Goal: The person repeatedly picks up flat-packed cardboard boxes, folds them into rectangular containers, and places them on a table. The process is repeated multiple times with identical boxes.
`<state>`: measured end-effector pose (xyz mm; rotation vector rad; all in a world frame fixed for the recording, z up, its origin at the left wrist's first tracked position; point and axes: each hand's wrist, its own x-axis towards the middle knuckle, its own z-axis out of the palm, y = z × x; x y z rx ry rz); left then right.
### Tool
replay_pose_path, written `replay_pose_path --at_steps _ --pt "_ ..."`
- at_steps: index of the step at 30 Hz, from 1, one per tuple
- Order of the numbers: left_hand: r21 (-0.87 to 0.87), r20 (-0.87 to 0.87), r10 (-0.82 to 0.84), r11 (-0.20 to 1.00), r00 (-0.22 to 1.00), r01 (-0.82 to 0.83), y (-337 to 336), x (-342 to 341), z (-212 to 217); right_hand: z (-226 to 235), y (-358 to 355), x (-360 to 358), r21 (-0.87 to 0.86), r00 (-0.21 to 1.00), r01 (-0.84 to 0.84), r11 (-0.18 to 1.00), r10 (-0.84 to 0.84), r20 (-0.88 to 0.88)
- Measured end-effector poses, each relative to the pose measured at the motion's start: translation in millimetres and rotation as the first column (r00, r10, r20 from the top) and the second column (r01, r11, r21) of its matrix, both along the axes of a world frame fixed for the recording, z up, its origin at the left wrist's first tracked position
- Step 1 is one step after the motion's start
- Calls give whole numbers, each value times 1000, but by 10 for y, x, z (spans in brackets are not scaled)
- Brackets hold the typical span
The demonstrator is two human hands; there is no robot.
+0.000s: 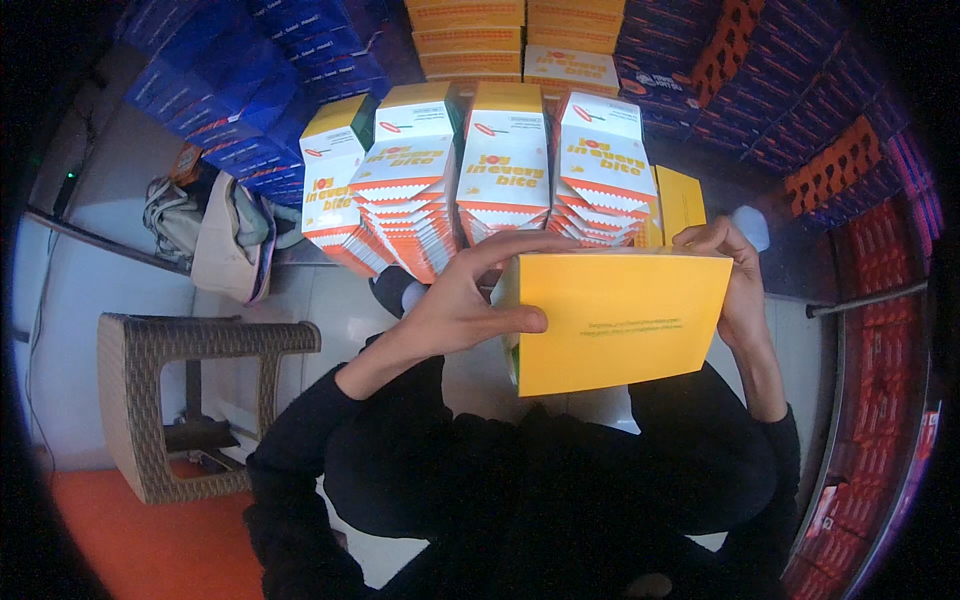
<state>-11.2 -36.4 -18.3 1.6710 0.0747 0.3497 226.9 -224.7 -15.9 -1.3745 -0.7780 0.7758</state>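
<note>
A yellow carton (622, 335) with small dark print is held up above my lap, its broad yellow face turned toward me. My left hand (478, 298) grips its left end, thumb on the yellow face and fingers over the top edge. At the upper right corner, my right hand (735, 275) has its fingers bent round the edge; part of them is hidden behind the carton. Just beyond stand rows of white, orange and yellow cartons, among them a left row (335, 190), a middle row (506, 165) and a right row (603, 160).
Blue boxes (215, 100) are piled at the far left, and yellow-orange boxes (470, 45) at the back. Dark patterned boxes (740, 100) and red packs (875, 360) line the right. A woven stool (145, 410) and a pale cloth bag (228, 245) stand on the left.
</note>
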Motion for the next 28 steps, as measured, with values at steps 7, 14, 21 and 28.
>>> replay_pose_path --at_steps 7,14,21,28 --pt "27 -179 76 997 981 -72 12 3 94 167 12 -50 -71 984 169 983 -164 71" --pt "-93 -281 98 987 955 -129 13 28 139 474 49 -460 -330 60 -168 929 344 937" --pt "-461 7 119 881 993 -103 3 35 218 455 219 -553 -173 409 -148 974 219 886" --pt "-343 -137 43 935 990 -87 -134 130 208 411 532 -866 137 885 -79 988 6 466"
